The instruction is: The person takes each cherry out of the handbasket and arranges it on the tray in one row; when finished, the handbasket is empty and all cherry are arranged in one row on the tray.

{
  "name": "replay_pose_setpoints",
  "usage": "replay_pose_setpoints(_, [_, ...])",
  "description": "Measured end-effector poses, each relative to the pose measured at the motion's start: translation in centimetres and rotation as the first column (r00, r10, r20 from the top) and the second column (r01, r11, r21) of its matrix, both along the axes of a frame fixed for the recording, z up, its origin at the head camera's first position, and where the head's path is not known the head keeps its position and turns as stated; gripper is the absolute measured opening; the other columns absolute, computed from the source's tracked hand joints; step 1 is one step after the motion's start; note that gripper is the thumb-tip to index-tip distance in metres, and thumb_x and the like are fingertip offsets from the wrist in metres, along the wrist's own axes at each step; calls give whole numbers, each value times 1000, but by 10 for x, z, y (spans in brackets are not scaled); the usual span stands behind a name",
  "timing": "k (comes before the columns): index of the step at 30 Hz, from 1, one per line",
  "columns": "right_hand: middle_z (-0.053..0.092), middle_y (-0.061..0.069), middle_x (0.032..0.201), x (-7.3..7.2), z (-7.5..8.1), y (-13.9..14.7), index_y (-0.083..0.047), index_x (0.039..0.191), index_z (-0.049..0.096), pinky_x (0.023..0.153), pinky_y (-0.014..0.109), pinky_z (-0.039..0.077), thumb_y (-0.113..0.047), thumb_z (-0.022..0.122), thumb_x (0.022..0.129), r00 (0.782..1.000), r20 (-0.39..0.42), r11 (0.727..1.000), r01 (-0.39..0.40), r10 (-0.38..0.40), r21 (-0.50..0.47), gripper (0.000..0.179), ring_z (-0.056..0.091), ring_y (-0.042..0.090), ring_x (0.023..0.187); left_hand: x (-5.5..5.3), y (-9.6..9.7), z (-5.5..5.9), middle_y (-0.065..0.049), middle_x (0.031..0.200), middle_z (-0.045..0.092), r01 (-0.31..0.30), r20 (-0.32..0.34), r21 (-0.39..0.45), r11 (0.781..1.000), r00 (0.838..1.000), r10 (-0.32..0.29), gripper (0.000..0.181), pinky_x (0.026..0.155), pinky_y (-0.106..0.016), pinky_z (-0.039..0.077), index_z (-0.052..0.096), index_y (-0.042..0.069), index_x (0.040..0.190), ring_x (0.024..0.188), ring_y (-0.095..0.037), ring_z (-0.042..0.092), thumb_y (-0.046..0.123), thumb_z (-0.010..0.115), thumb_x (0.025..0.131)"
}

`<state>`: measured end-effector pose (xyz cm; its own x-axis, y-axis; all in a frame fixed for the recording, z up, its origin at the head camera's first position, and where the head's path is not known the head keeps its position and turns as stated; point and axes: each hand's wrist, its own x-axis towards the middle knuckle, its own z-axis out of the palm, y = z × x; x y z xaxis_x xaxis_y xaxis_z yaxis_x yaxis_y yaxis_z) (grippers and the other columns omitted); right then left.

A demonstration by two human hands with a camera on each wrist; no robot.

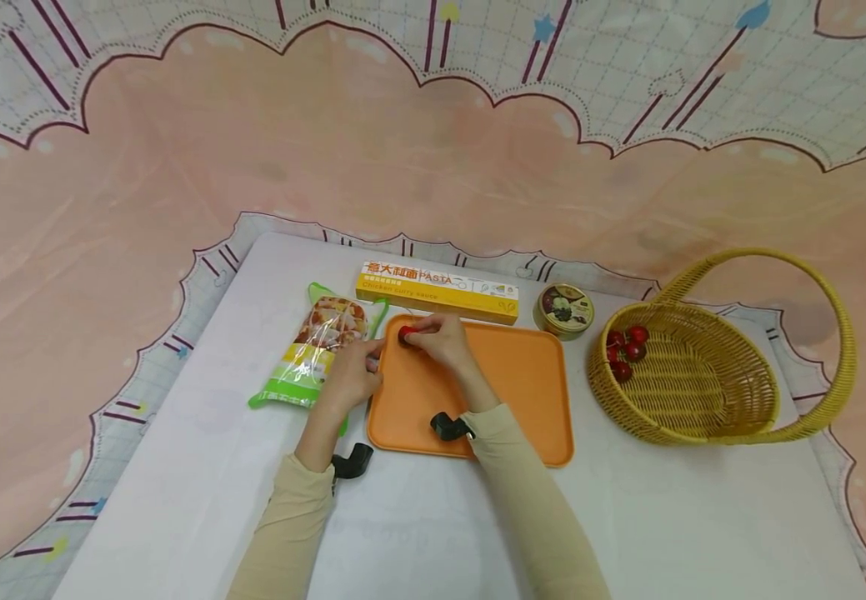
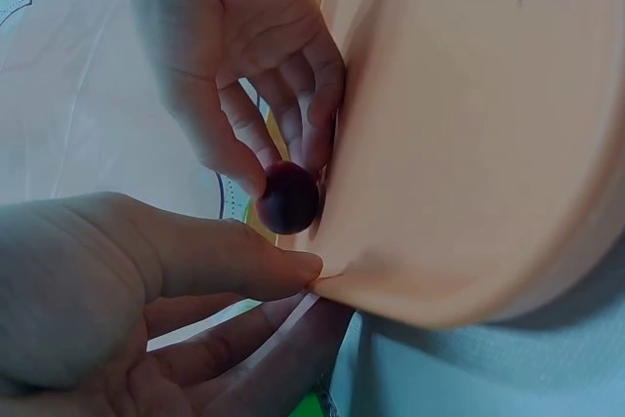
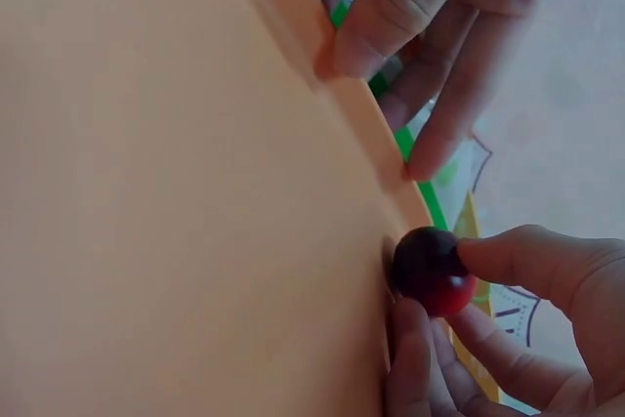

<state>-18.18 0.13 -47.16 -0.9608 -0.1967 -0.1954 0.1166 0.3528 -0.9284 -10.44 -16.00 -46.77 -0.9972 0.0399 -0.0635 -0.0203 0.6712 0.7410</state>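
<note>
A dark red cherry [image 3: 435, 271] is pinched between the thumb and fingers of my right hand [image 1: 442, 340], low over the far left corner of an orange tray [image 1: 530, 375]. In the left wrist view the same cherry [image 2: 289, 198] sits close to the tray's surface; whether it touches cannot be told. My left hand [image 1: 350, 377] grips the tray's left rim, thumb on top and fingers below, as the left wrist view shows. Its fingers lie beside a green and yellow food bag [image 1: 312, 350].
Behind the tray lies a yellow and white pasta box [image 1: 436, 292], with a round tin [image 1: 563, 310] to its right. A yellow wicker basket [image 1: 733, 367] with a tall handle stands at the right; several cherries [image 1: 626, 350] lie along its left inside. White cloth covers the table [image 1: 177, 500].
</note>
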Motion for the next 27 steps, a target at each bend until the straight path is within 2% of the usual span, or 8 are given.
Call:
replay_pose_setpoints(9, [72,21,89,0,0,-6,8,100,73,58,24,51,-4,74,85,1000,20,1000,-24,24,1,20,65,18,67,1,1,2,-21,108,65,-5,4,-2,1000,1000,5,55,68,-35,49,59,-7,131,82,-27,60,-9,63,76])
replay_pose_setpoints(20, [73,18,88,0,0,-5,8,98,74,59,23,52,-6,74,85,999,45,999,-28,26,34,18,63,14,65,2,2,3,-21,107,64,-9,5,-8,1000,1000,9,54,69,-36,50,59,-8,130,83,-27,61,-9,63,76])
replay_pose_setpoints(27, [73,16,88,1,1,-5,6,99,74,57,20,48,-10,77,84,998,47,997,-44,41,64,22,58,10,63,1,2,3,-21,107,64,-10,1,-13,1000,1000,10,54,70,-37,51,59,-7,130,83,-28,61,-9,64,77])
